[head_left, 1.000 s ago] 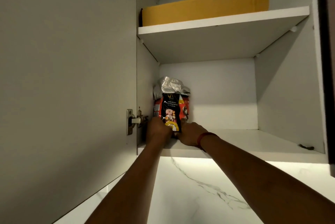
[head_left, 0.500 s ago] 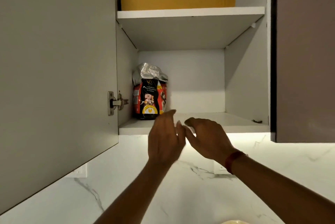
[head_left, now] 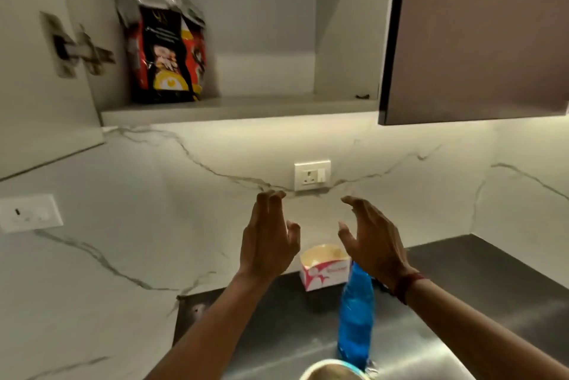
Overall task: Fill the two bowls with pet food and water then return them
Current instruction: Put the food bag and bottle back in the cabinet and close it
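Note:
A red and black pet food bag (head_left: pixel 167 40) with a crumpled silver top stands upright at the left of the open cabinet's lower shelf (head_left: pixel 240 108). My left hand (head_left: pixel 268 241) and my right hand (head_left: pixel 371 241) hang in the air below the shelf, palms facing each other, fingers relaxed, holding nothing. A white paper bowl (head_left: pixel 326 267) with pink print sits on the dark steel counter (head_left: pixel 462 302) between and behind my hands. A blue water bottle (head_left: pixel 355 318) stands in front of it. The rim of a second bowl (head_left: pixel 332 372) shows at the bottom edge.
The cabinet door (head_left: pixel 37 56) stands open at the left, its hinge showing. A closed dark cabinet door (head_left: pixel 477 34) hangs at the right. A marble backsplash carries a socket (head_left: pixel 311 174) behind my hands and another switch plate (head_left: pixel 29 212) at the left.
Both hands let go of the pet food bag on the shelf and dropped down away from it. My view tilted down, bringing the counter, bowls and bottle into sight.

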